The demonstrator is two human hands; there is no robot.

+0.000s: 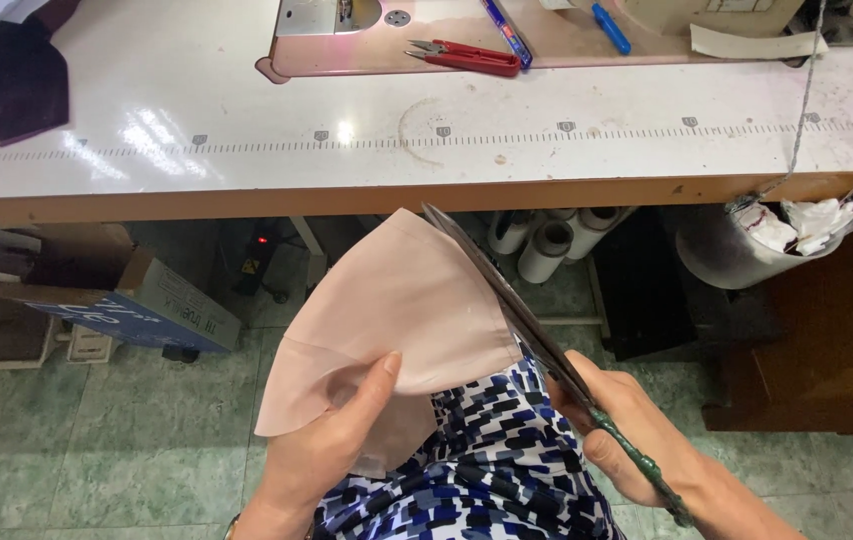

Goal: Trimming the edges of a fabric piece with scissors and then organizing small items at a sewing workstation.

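The pale pink curved fabric piece (402,300) is pinched by the left hand (332,440) while long dark-bladed scissors (517,310) are gripped by the right hand (632,425); if the fabric is held slack, a crooked edge may be cut.

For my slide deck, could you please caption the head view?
Left hand holds pink fabric while right hand runs scissors along its edge, below a sewing table.

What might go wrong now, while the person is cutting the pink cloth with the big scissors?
1. The left hand pinches the pink cloth close to the scissors, so a finger may get nicked.
2. The cloth hangs unsupported over the lap, not on the table, so the cut may wander.
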